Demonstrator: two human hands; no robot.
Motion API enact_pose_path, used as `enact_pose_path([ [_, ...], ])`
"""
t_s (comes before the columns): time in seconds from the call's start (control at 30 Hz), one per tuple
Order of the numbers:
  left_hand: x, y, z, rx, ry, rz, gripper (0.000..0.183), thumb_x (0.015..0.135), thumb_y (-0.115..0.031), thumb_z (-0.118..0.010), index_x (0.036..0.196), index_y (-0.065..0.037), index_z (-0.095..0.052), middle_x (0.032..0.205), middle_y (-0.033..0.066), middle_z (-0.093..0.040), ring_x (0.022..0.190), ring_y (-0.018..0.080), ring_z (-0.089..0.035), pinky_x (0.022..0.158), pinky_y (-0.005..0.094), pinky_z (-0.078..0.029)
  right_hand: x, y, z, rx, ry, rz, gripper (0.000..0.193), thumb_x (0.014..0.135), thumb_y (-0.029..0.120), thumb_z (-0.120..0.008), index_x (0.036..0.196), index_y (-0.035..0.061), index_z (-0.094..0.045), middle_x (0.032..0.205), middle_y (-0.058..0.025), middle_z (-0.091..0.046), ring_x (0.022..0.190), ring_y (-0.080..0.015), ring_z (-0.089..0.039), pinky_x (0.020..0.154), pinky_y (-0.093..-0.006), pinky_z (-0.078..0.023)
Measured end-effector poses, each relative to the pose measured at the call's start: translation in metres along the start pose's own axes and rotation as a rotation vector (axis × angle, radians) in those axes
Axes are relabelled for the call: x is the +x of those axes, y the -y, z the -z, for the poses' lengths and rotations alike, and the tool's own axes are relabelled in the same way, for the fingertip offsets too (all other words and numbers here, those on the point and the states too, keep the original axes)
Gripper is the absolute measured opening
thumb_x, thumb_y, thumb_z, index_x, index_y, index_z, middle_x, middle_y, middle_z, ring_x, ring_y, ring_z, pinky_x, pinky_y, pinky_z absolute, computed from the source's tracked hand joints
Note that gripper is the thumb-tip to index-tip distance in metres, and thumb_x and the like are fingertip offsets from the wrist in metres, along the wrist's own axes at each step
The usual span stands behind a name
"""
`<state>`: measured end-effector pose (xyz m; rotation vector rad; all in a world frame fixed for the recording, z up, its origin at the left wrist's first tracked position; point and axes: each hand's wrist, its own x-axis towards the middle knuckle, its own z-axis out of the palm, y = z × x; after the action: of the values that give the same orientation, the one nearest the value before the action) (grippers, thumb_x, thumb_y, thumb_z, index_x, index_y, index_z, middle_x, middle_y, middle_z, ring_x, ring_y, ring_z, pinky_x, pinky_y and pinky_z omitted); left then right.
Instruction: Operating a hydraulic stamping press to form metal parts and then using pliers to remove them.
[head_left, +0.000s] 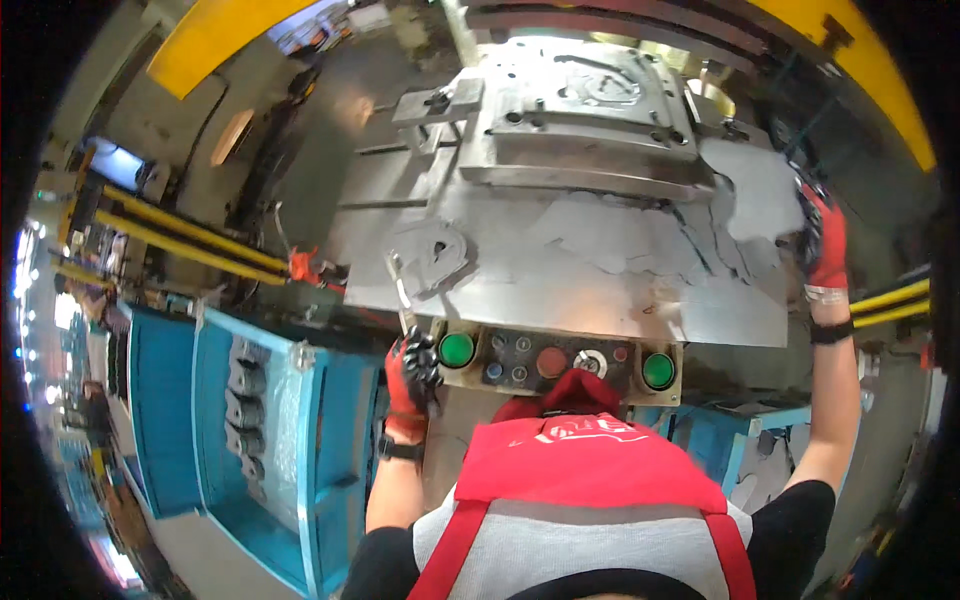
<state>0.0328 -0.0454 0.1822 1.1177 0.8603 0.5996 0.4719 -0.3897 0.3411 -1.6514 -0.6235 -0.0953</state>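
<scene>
My left hand, in a red and black glove, is closed around a slim pale stick-like tool. The tool's upper end lies beside a shaped grey metal part with a hole, which rests on the press table; whether they touch I cannot tell. At the far right, my right hand, gloved the same way, grips the edge of a flat grey sheet metal blank. The blank is beside the die block, over the table's right side. My right thumb and fingertips are partly hidden.
A control panel with two large green buttons and a red one stands at the table's front edge. Blue bins flank me; the left one holds several formed metal parts. Yellow frame pieces frame the press.
</scene>
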Motion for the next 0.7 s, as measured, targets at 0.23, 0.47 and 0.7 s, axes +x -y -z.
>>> enact_pose_path([
  [0.23,-0.011,-0.026,-0.018,-0.108,-0.046,0.090,0.027,0.090,-0.035,-0.048,0.079,-0.010,-0.052,0.053,-0.0030,-0.043,0.038,0.0055,-0.039,0.033,0.0197,-0.030,0.090,-0.071,-0.103,0.297,-0.034,-0.191,0.027,0.079,0.023,-0.058,0.090,-0.0014,-0.063,0.080,-0.0079,-0.064,0.068,-0.0173,-0.059,0.061,-0.0294,-0.047],
  [0.47,-0.027,-0.034,-0.013,-0.127,-0.120,0.128,0.030,0.090,-0.038,-0.047,0.078,-0.011,-0.051,0.052,-0.0027,-0.042,0.038,0.0052,-0.037,0.034,0.0203,-0.031,0.150,-0.080,-0.232,-0.062,-0.327,-0.219,0.020,0.072,0.012,-0.064,0.082,-0.0045,-0.063,0.076,-0.0097,-0.065,0.065,-0.0155,-0.056,0.063,-0.0297,-0.045],
  [0.7,-0.033,-0.021,0.013,-0.206,-0.222,0.207,0.036,0.088,-0.046,-0.045,0.078,-0.012,-0.052,0.051,-0.0040,-0.043,0.037,0.0072,-0.038,0.033,0.0212,-0.032,0.187,-0.112,-0.265,-0.421,-0.319,-0.097,0.025,0.069,0.018,-0.065,0.078,-0.0045,-0.062,0.075,-0.0208,-0.064,0.074,-0.0325,-0.063,0.065,-0.0369,-0.047],
])
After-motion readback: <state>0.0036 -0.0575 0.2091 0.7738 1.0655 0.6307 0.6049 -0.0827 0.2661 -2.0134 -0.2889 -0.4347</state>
